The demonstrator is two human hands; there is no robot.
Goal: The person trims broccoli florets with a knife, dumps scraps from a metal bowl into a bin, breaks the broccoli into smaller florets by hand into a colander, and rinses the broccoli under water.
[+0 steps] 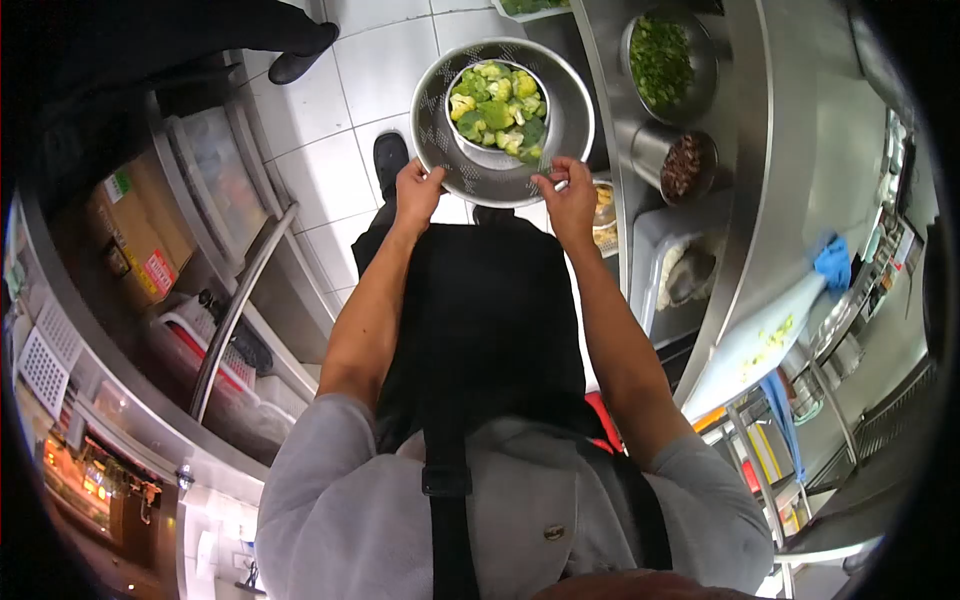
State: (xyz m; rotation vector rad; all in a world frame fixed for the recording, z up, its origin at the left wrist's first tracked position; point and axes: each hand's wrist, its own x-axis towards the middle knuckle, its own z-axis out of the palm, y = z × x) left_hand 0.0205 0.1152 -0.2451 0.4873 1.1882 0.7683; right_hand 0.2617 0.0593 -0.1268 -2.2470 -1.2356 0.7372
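Both my hands grip the rim of a large metal colander [430, 125] in front of my apron. My left hand [418, 195] pinches the rim at its near left side. At the near right side, my right hand [570, 200] closes on the same rim, thumb on top. Inside the colander sits a smaller round bowl [497, 158] with a pale rim. Green and yellowish broccoli florets [497, 105] are heaped in it, and some reach over the rim near my right hand.
To the right, a steel shelf holds a bowl of chopped greens [660, 65], a pot of brown pieces [685, 165] and a plastic tub [655, 240]. A cutting board [750, 345] lies beyond. Left stands an open cabinet with a cardboard box [145, 225]; another person's shoe [305, 55] is on the tiles.
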